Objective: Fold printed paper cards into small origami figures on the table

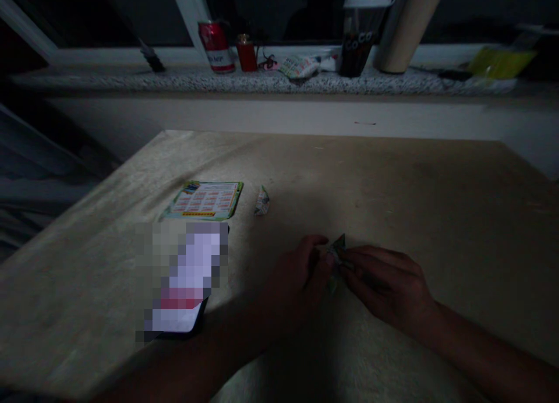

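Between my hands is a small folded piece of printed paper, its dark pointed tip sticking up. My left hand pinches it from the left with thumb and fingers. From the right, the fingertips of my right hand are closed on the same paper. A greenish bit shows below the fingertips; whether it belongs to the folded paper I cannot tell. Another small folded paper piece stands on the table, up and left of my hands. The scene is dim, and my fingers hide much of the held paper.
A lit phone, its screen pixelated, lies left of my hands on the table. Behind it is a printed calendar card. On the stone windowsill stand a red can, a red bottle, a lidded cup and a tall tube.
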Demonstrator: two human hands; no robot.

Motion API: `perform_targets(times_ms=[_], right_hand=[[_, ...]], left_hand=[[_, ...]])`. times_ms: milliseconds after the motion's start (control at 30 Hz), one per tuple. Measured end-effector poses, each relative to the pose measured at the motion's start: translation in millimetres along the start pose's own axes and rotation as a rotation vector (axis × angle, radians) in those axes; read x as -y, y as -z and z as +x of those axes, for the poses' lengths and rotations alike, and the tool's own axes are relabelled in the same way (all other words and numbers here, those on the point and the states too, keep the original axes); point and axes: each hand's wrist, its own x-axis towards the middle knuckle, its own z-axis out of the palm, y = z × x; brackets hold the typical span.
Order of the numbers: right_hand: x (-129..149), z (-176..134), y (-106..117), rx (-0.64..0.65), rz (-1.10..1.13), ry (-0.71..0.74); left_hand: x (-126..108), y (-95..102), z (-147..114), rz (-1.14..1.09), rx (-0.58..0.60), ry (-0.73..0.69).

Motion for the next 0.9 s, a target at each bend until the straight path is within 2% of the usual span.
perform_targets(times_ms=[200,433,533,633,900], right_hand=[[0.4,10.8,5.7,0.101,0.017,-0.061],[-8.2,54.5,1.2,0.233,-0.062,-0.127],[-14.3,82.6,-8.4,0.356,-0.165,-0.200],[-20.9,110.9,-22.5,0.474,-0.311,-0.233],[-37.6,159.3,-64.5,0.620,-0.363,-0.200]], left_hand=[[-4.6,9.1,-2.1,0.096,-0.048,-0.071],[-8.5,29.8,-4.9,0.444,-0.137,-0.128],[-8.7,42.4,-4.0,0.675,-0.209,-0.142],[-10.8,58.4,-3.4,0.829,-0.293,-0.090],[-10.7,96.1,-6.2,0.932,-0.485,-0.021]])
